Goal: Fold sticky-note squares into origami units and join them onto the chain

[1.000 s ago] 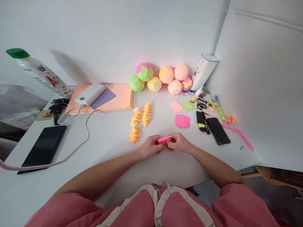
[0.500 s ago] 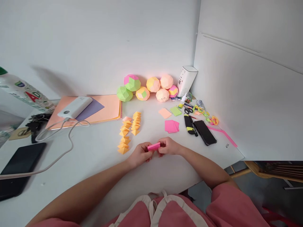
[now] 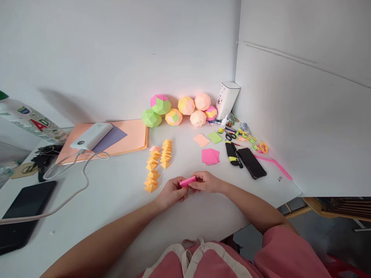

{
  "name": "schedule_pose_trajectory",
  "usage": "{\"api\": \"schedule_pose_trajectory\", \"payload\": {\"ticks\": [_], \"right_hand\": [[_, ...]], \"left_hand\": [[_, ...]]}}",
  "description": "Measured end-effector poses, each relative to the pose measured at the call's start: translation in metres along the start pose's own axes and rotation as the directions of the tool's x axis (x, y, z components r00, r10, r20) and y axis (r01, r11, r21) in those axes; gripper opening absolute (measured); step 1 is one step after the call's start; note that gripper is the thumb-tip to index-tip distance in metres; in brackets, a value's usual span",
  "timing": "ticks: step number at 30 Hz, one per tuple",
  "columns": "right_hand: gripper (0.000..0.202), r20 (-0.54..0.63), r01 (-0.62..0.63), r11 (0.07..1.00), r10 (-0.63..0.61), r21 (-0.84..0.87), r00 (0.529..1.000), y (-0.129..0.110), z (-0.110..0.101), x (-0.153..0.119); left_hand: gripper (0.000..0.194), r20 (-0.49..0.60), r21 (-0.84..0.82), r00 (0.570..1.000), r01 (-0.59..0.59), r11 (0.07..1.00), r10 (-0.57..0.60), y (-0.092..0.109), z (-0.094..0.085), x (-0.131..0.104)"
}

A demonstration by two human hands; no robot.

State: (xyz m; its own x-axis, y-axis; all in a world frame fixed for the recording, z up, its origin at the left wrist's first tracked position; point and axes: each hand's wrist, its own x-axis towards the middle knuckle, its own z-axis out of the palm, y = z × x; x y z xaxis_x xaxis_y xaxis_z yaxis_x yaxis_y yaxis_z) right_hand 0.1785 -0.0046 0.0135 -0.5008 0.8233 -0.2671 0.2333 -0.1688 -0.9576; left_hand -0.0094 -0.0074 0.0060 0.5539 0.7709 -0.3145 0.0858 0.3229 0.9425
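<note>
**Pinching the pink fold flat**

My left hand (image 3: 171, 192) and my right hand (image 3: 206, 182) meet just above the worktop (image 3: 121, 193), each grip closed on one end of a folded pink paper strip (image 3: 188, 181). The left fingertips pinch its near end, the right thumb and forefinger clamp the far end, so the strip spans the small gap between them, tilted slightly up toward the right.

To do this crease well, I judge I should keep the edges lined up before pressing, hold one end steady with the left grip and run the right fingertips along the fold in one firm pass. Pressing against the worktop would likely give a sharper line than working in the air. Too much pull could tear or skew thin paper, so the pressure should go down into the fold, not outward.

The strip itself is bright pink, narrow and flat, several layers thick by the look of its edge; how many folds it holds I cannot tell.

Just left of my hands run two rows of folded orange paper units (image 3: 158, 164). Ahead and to the right lie loose pink sheets (image 3: 210, 156), and against the wall sit finished paper balls (image 3: 179, 110) in green, pink, yellow and peach.
</note>
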Motion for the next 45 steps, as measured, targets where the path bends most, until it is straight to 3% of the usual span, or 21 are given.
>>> {"api": "schedule_pose_trajectory", "payload": {"ticks": [6, 14, 22, 32, 35, 37, 40, 42, 45], "right_hand": [[0.031, -0.058, 0.005, 1.0, -0.006, -0.014, 0.998, 0.01, 0.009, 0.001], [0.029, -0.131, -0.014, 0.997, 0.004, -0.076, 0.991, 0.001, -0.007, -0.002], [0.034, -0.163, -0.007, 1.0, 0.006, -0.004, 0.987, -0.005, -0.004, -0.002], [0.037, -0.175, 0.003, 0.999, -0.009, -0.034, 0.985, -0.001, 0.002, 0.0], [0.024, -0.275, 0.132, 0.984, -0.161, -0.121, 0.948, -0.004, 0.003, -0.001], [0.01, -0.344, 0.287, 0.919, -0.37, -0.269, 0.863, -0.004, 0.002, -0.002], [0.017, -0.234, 0.471, 0.728, -0.636, -0.499, 0.736, -0.002, -0.002, -0.001], [0.023, -0.12, 0.508, 0.627, -0.691, -0.591, 0.713, 0.001, -0.004, 0.0], [0.02, -0.088, 0.475, 0.609, -0.668, -0.636, 0.739, 0.004, -0.005, 0.002]], "left_hand": [[0.016, 0.016, -0.01, 1.0, -0.001, 1.0, 0.001, 0.002, 0.001, 0.0], [0.018, 0.02, -0.106, 0.999, -0.031, 0.994, 0.033, -0.001, -0.004, 0.002], [0.036, -0.146, -0.214, 0.984, -0.133, 0.968, 0.103, 0.003, 0.0, 0.001], [0.043, -0.172, -0.229, 0.981, -0.125, 0.965, 0.086, -0.002, -0.001, 0.005], [0.045, -0.167, -0.263, 0.983, -0.114, 0.958, 0.071, -0.003, -0.003, 0.006], [0.045, -0.153, -0.288, 0.986, -0.104, 0.952, 0.062, -0.002, -0.004, 0.007], [0.044, -0.135, -0.308, 0.989, -0.094, 0.947, 0.054, 0.0, -0.005, 0.006], [0.044, -0.128, -0.309, 0.99, -0.096, 0.946, 0.059, 0.001, -0.006, 0.006], [0.044, -0.109, -0.303, 0.991, -0.104, 0.947, 0.074, 0.001, -0.007, 0.007]]}}
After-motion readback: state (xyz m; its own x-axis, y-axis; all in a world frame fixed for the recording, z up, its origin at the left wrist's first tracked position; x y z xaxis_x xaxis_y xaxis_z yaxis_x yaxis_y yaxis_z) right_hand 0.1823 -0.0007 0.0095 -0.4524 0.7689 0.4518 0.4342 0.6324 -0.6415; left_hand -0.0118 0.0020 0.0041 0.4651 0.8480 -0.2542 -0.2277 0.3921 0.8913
